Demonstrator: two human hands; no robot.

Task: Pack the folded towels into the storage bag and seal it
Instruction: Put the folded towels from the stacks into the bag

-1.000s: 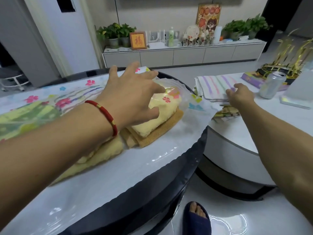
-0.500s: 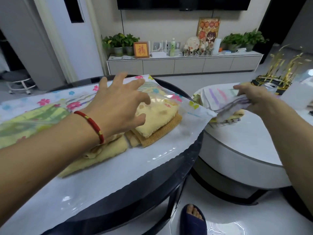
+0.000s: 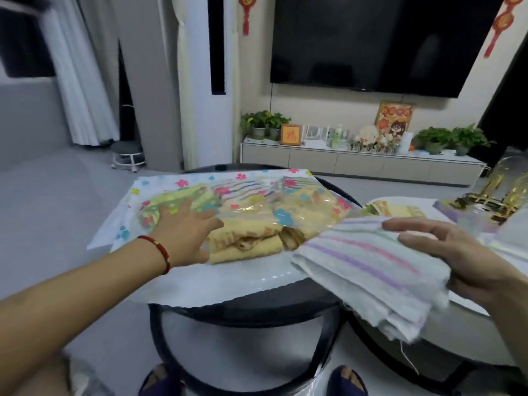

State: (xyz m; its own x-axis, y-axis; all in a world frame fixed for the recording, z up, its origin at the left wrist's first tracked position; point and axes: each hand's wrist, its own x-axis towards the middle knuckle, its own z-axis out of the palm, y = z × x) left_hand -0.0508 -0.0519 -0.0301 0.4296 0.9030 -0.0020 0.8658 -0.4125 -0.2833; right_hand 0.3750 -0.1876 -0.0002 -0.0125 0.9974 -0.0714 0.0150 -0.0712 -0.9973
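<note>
head view: no writing is legible; the framed red picture (image 3: 291, 134) on the sideboard is too blurred to read. left hand (image 3: 183, 230), fingers relaxed, rests flat on the flowered storage bag (image 3: 257, 192) lying on the round desk (image 3: 257, 298). right hand (image 3: 463, 255) grasps a striped towel (image 3: 368, 267) beside the bag's mouth, where yellow towels (image 3: 245, 241) stick out.

Glossy clear plastic storage bag (image 3: 300, 208); nubby terry-cloth yellow towels (image 3: 245, 241); soft matt striped towel (image 3: 368, 270); smooth, shiny black table rim (image 3: 257, 305).
</note>
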